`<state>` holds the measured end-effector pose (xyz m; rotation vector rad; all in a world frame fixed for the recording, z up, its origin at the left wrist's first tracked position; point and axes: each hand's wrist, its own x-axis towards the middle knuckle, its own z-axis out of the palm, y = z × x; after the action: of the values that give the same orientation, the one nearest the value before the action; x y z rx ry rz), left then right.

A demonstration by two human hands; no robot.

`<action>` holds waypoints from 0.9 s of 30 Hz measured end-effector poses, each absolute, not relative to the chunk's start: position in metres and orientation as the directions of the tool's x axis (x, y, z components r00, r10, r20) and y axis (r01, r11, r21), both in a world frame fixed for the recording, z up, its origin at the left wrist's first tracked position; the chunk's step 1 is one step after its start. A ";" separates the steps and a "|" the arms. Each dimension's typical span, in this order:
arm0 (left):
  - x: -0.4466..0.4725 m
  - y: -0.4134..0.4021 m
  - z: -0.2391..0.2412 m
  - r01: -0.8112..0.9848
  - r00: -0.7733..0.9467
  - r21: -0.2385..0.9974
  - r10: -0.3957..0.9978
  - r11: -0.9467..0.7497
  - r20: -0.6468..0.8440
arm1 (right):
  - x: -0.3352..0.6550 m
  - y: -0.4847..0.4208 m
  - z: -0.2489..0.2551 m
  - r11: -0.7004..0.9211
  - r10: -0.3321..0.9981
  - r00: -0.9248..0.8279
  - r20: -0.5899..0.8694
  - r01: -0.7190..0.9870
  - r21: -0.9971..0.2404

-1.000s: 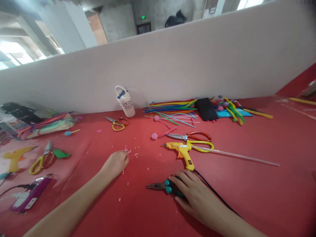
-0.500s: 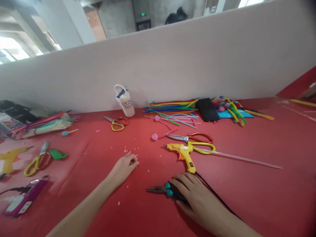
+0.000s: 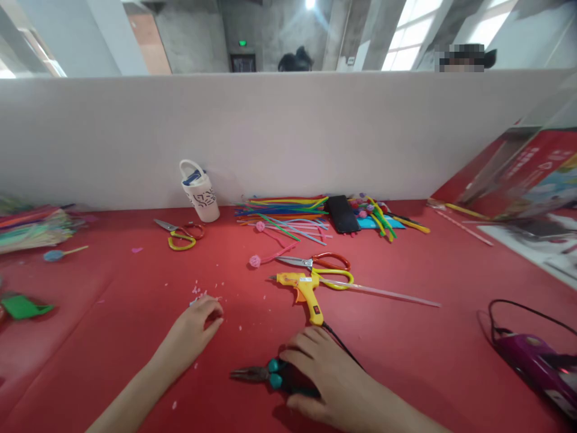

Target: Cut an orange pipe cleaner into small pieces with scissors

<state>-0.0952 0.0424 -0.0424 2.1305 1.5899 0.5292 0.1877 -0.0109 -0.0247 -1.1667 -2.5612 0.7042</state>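
My right hand (image 3: 327, 376) is wrapped over the dark handles of needle-nose pliers (image 3: 252, 374) with teal parts at the joint. The pliers lie flat on the red table, jaws pointing left and closed. My left hand (image 3: 198, 328) rests on the table with its fingers loosely curled and the thumb apart. Nothing shows between them. Small pink and white scraps (image 3: 197, 290) lie just beyond its fingers. Ahead of my right hand is a yellow glue gun (image 3: 306, 291) with a long clear glue stick (image 3: 392, 293). Red-and-yellow scissors (image 3: 331, 267) lie against it.
Pipe cleaners (image 3: 283, 207) are piled along the white partition (image 3: 270, 132). Near them are pink pom-pom stems (image 3: 255, 261), a black phone (image 3: 343, 213) and a white tumbler (image 3: 201, 198). More scissors (image 3: 180, 236) lie left. A purple power strip (image 3: 532, 355) with a cable sits right.
The view has levelled and turned right, bringing the right-hand power strip into sight. My left thumb has parted from the fingers. My right hand stays on the pliers.
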 end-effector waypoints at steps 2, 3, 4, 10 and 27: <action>-0.097 0.042 -0.040 0.806 0.246 0.547 0.969 -0.226 0.038 | 0.197 0.000 -0.021 0.523 0.809 -0.586 0.053 0.676 -0.519; -0.097 0.042 -0.039 0.811 0.230 0.546 0.973 -0.210 0.034 | 0.201 0.006 -0.020 0.490 0.841 -0.538 0.061 0.706 -0.512; -0.097 0.042 -0.038 0.816 0.211 0.545 0.977 -0.193 0.031 | 0.206 0.011 -0.020 0.458 0.865 -0.498 0.061 0.733 -0.504; -0.092 0.046 -0.034 0.809 0.061 0.583 0.998 -0.069 0.034 | 0.211 0.015 -0.027 0.417 0.882 -0.471 0.006 0.773 -0.478; -0.111 0.059 -0.057 0.576 -0.140 0.812 0.968 -0.092 0.209 | 0.192 0.012 -0.030 0.498 0.841 -0.538 0.061 0.724 -0.477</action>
<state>-0.1114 0.0590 -0.0567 1.6777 1.7304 1.1362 0.1921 0.0119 -0.0303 -1.3215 -2.4594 0.5830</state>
